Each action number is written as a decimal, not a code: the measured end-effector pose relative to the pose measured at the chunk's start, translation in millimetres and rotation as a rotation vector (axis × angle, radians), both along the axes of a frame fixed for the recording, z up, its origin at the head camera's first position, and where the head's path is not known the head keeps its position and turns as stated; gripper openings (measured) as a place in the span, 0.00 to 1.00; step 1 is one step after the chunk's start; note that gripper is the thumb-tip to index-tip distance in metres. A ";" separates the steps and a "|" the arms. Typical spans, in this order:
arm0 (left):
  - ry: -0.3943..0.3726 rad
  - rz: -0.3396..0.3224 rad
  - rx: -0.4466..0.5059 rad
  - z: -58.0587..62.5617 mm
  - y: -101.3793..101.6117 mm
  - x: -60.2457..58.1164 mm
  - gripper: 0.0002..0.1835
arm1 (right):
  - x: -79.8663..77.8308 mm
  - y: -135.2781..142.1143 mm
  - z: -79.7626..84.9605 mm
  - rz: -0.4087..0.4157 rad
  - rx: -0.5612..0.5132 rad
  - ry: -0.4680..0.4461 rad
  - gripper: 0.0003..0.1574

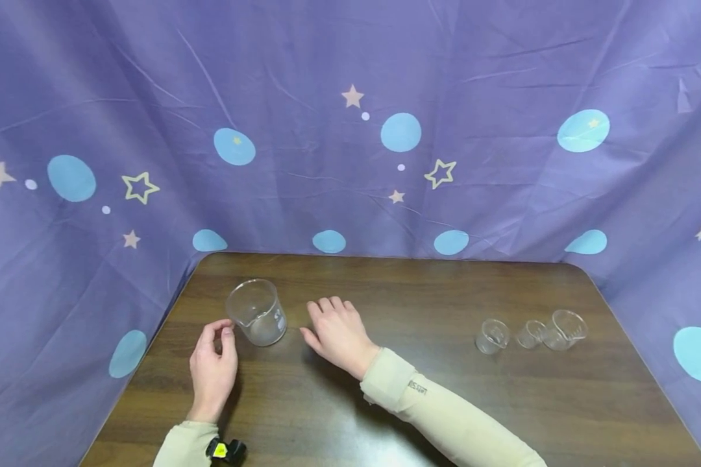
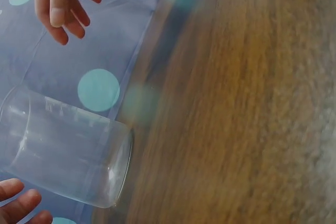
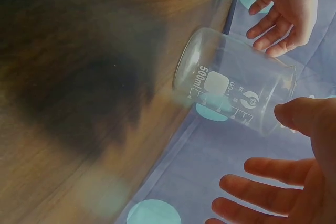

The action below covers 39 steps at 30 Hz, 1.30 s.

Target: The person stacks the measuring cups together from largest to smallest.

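Purple cloth printed with light-blue dots and stars (image 1: pixel 304 65) surrounds a dark brown wood-grain table (image 1: pixel 415 298) in the head view. Left of centre, a large clear glass beaker (image 1: pixel 263 318) stands upright on the tabletop. Just beside its left side is the left hand (image 1: pixel 213 370), fingers relaxed and gripping nothing; whether a fingertip touches the glass, I cannot tell. The right hand (image 1: pixel 341 334), its cream sleeve (image 1: pixel 461 415) reaching across the table, is apart from the beaker on the other side, fingers loosely spread and holding nothing. Three smaller clear glass beakers (image 1: pixel 492 337) stand well to the right.

From the left wrist, the beaker lies between both hands, the right one's fingers hanging loosely.

From the right wrist, white print reading "500ml" (image 3: pixel 200 77) shows on the beaker, and the right thumb overlaps its rim in view.
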<state>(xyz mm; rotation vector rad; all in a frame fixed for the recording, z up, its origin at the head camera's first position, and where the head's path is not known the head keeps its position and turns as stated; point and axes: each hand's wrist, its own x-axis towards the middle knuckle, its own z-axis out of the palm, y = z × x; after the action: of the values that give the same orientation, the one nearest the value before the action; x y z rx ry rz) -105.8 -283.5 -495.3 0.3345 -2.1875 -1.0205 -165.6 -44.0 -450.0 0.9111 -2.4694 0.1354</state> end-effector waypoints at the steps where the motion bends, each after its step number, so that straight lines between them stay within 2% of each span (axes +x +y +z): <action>1: -0.002 0.002 0.003 -0.2 -0.7 -0.3 0.11 | -0.8 -1.7 0.5 0.000 0.003 0.001 0.27; 11: -0.037 0.000 0.028 1.2 -7.5 -2.8 0.15 | -9.8 -18.0 0.5 -0.002 0.028 0.011 0.27; 18: -0.058 -0.033 0.031 0.3 -12.1 -5.6 0.18 | -15.5 -28.8 -2.1 -0.022 0.055 -0.037 0.27; 30: -0.095 -0.030 0.023 2.7 -15.2 -9.2 0.18 | -26.1 -40.6 -2.4 -0.024 0.093 -0.121 0.30; 36: -0.126 -0.077 0.046 -0.5 -20.8 -10.7 0.20 | -28.6 -46.7 -2.7 -0.011 0.087 -0.158 0.34; 39: -0.122 -0.090 0.049 -2.1 -21.0 -17.1 0.20 | -32.0 -46.5 -0.6 0.002 0.097 -0.181 0.36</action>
<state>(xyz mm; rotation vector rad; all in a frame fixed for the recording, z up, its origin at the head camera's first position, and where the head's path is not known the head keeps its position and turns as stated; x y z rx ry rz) -122.9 -304.5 -497.4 0.3308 -2.3081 -1.1309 -197.6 -90.5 -450.6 0.9808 -2.6617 0.1040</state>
